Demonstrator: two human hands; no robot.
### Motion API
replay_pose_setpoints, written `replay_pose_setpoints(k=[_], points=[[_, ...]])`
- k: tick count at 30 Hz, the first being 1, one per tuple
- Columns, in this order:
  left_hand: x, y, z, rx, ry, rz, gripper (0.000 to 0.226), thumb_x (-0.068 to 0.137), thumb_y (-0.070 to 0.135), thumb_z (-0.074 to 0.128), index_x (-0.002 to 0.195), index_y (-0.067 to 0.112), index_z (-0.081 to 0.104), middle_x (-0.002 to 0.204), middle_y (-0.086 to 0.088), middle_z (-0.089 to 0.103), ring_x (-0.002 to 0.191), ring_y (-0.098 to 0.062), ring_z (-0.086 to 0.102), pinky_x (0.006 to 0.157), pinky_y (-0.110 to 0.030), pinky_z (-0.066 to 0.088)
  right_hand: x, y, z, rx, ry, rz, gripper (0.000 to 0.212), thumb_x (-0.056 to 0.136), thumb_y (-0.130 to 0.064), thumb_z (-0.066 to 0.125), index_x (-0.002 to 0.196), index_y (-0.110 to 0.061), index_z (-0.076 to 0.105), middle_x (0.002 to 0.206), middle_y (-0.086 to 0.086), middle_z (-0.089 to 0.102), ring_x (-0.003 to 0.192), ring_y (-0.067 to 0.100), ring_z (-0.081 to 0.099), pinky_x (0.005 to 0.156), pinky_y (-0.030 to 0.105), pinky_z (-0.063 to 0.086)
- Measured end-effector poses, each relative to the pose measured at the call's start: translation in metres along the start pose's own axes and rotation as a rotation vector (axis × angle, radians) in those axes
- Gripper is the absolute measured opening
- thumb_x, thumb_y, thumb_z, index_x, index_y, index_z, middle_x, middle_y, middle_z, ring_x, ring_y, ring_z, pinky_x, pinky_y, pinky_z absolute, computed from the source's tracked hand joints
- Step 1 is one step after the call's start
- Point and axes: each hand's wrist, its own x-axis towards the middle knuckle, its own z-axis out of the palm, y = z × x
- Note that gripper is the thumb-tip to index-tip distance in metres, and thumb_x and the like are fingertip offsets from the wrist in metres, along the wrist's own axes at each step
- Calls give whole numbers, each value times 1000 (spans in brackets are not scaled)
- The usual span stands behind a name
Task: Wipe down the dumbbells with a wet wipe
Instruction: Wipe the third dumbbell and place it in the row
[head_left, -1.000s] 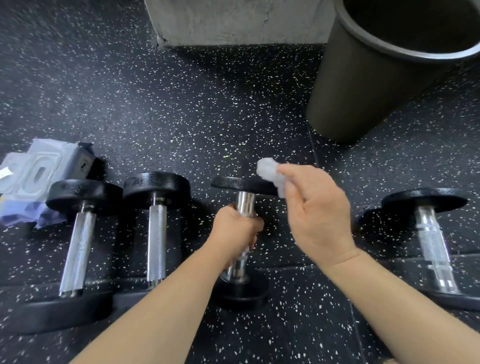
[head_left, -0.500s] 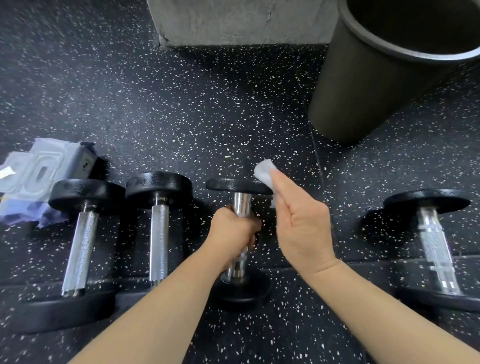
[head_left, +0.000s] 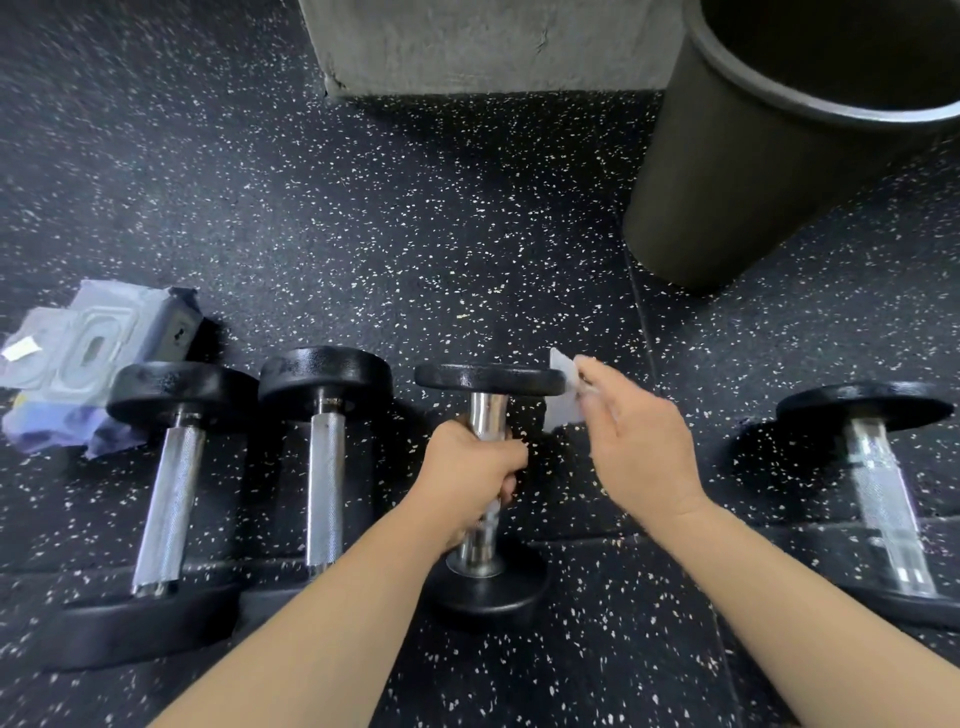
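Note:
Several black dumbbells with chrome handles lie in a row on the speckled floor. My left hand (head_left: 470, 475) grips the handle of the middle dumbbell (head_left: 488, 382), whose far plate is tilted up. My right hand (head_left: 636, 441) holds a white wet wipe (head_left: 563, 395) against the right edge of that far plate. Two dumbbells lie to the left, one at far left (head_left: 171, 488) and one beside it (head_left: 324, 467). Another dumbbell (head_left: 878, 467) lies apart at the right.
A pack of wet wipes (head_left: 88, 353) lies on the floor at the left, behind the leftmost dumbbell. A black bin (head_left: 737, 171) stands at the back right. A grey concrete block (head_left: 488, 47) rises at the back centre.
My right hand has shifted the wipe from the top of the far plate down to its right edge. The left hand keeps its grip on the handle.

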Motion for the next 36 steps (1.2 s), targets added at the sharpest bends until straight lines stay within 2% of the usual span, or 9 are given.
replay_pose_setpoints(k=[7,12,14,17,21,23,25,31,36], points=[[-3,-1,3,105,-48,53,19,75,-2,64,63,8,52,44,-7,49,40,-19,41,49,-28,38,33,-18,-28,321,42,194,16,90,-19,56,84,-31,66,89,-10,68,72,11,56,63,26,41],[-1,0,6,126,-53,80,23,74,-5,65,63,9,49,43,-7,49,37,-18,41,47,-25,37,33,-27,-27,432,-312,243,28,88,-30,63,86,-4,72,60,2,55,57,14,45,60,19,34],[-1,0,5,118,-48,76,22,74,-4,65,62,8,50,43,-8,50,38,-19,42,48,-26,38,32,-24,-39,465,-399,258,39,82,-33,59,94,3,69,82,24,66,71,32,54,79,28,45],[0,-1,3,117,-35,67,18,74,-2,65,63,6,52,43,-8,51,39,-20,43,49,-27,38,27,-23,-53,420,-443,220,35,84,-9,48,102,-20,76,108,6,73,102,27,65,102,37,45],[1,-2,4,139,-18,78,22,72,1,64,54,7,52,44,-10,51,40,-20,41,49,-26,37,21,-27,-54,354,-332,168,36,92,-4,54,92,-34,75,89,-3,77,74,36,63,75,36,56],[1,-2,3,149,-19,84,21,70,2,65,54,8,52,45,-11,51,40,-20,42,51,-27,38,20,-31,-56,386,-346,154,34,93,1,52,97,-24,75,65,-8,72,43,3,55,49,10,44],[1,-1,3,153,-34,86,20,68,4,65,53,9,51,46,-12,52,43,-21,43,53,-30,39,20,-34,-58,391,-353,117,31,94,4,51,105,-16,73,66,-9,69,35,-7,48,40,4,35],[-4,-1,-1,112,-94,101,23,72,1,63,58,12,48,50,-11,50,43,-20,42,48,-24,38,21,-63,-62,421,-486,-78,31,91,5,57,98,-18,76,98,-18,73,96,-7,66,89,11,48],[-8,-3,-2,101,-109,139,31,72,-2,60,54,16,42,47,-6,45,46,-20,41,48,-26,37,42,-88,-48,343,-722,-125,34,93,7,50,111,-11,73,120,-5,69,113,2,62,100,15,45]])
